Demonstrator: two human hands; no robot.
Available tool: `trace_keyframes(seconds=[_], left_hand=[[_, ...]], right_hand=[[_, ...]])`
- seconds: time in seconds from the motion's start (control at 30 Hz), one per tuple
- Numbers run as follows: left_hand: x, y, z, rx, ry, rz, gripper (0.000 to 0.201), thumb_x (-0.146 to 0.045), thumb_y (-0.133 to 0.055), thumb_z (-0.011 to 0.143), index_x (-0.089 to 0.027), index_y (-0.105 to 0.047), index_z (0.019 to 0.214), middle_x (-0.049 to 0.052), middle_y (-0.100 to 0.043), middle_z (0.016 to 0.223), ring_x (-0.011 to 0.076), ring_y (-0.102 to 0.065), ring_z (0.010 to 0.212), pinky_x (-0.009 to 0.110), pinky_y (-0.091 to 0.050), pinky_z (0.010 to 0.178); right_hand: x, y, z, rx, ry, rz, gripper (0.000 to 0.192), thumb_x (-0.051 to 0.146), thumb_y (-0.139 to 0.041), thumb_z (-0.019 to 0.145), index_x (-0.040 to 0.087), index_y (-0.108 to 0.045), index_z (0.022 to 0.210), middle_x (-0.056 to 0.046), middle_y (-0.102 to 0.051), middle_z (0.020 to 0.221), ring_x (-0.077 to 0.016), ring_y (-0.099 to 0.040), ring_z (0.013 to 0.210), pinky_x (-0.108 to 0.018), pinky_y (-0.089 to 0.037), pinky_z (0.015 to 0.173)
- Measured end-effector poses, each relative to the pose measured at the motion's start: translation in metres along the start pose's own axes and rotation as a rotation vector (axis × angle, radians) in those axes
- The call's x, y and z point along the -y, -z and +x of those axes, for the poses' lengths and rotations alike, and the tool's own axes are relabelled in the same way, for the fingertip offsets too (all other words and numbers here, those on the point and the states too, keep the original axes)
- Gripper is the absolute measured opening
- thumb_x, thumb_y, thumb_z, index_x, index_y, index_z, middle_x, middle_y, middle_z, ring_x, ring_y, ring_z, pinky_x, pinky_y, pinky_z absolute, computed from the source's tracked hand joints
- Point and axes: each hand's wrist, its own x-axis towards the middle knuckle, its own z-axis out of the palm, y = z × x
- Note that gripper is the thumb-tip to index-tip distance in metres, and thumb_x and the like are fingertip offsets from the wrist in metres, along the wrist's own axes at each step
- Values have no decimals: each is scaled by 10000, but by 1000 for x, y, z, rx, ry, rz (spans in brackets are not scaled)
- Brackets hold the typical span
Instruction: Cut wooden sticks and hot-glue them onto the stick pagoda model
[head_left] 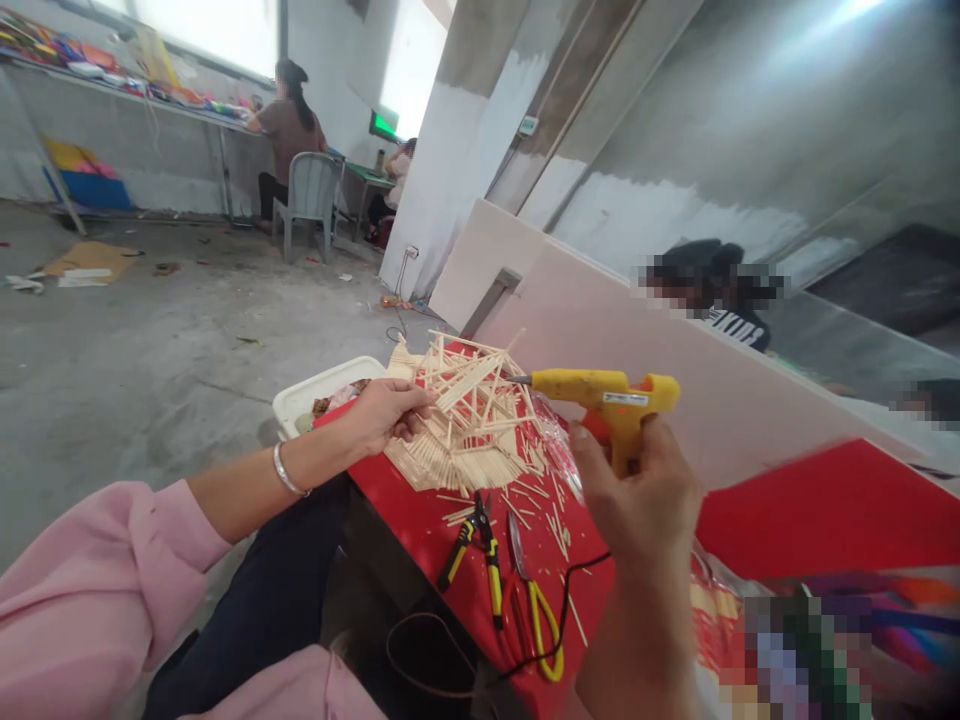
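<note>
Head view is showing a person gluing thin wooden sticks into a model (469,410) that is sitting on the red table (787,510). The left hand (386,412) is closing its fingers on the model's near edge, steadying it. The right hand (645,490) is wrapping fully around the grip of a yellow glue gun (607,395), with the nozzle pointing at the model's upper sticks (whether the tip is touching them cannot be told). The work is looking well along: a fan-shaped base and a lattice above it are already standing joined. Loose sticks (540,500) are lying scattered beside it, so more is likely left to add. Pliers (480,550) and scissors (532,600) are lying unused near the table's front edge.
</note>
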Motion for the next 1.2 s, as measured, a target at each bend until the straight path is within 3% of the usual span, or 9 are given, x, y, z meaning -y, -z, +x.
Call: trace_keyframes(seconds=[0.23,0.57,0.83,1.2], left_hand=[[-11,-7,1,18,76,-33,247,-90,-623,836,-133,-579,597,-12,-555,457,51,-470,361,177,-340,369],[-17,-11,1,-42,112,-95,139,-70,-654,808,-110,-617,680,7,-595,506,56,-520,398,166,-377,394],[-15,-9,6,0,142,-134,124,-71,-666,785,-107,-620,676,2,-587,517,50,-501,396,166,-386,401],[-19,-9,9,-9,203,-128,230,-70,-633,773,-126,-572,559,-9,-512,457,28,-390,376,142,-304,364]], right_hand=[[3,-15,15,-8,90,-171,282,478,-519,782,203,-525,844,4,-484,667,-147,-412,592,-301,-289,578],[6,-19,21,-22,102,-215,334,509,-532,787,191,-555,889,-13,-488,702,-160,-414,624,-317,-302,600],[12,-25,24,-4,141,-223,404,493,-490,807,162,-590,1016,-75,-567,803,-202,-478,702,-337,-327,625],[11,-25,24,-9,116,-260,427,489,-510,811,153,-603,1057,-94,-591,818,-203,-488,700,-347,-340,625]])
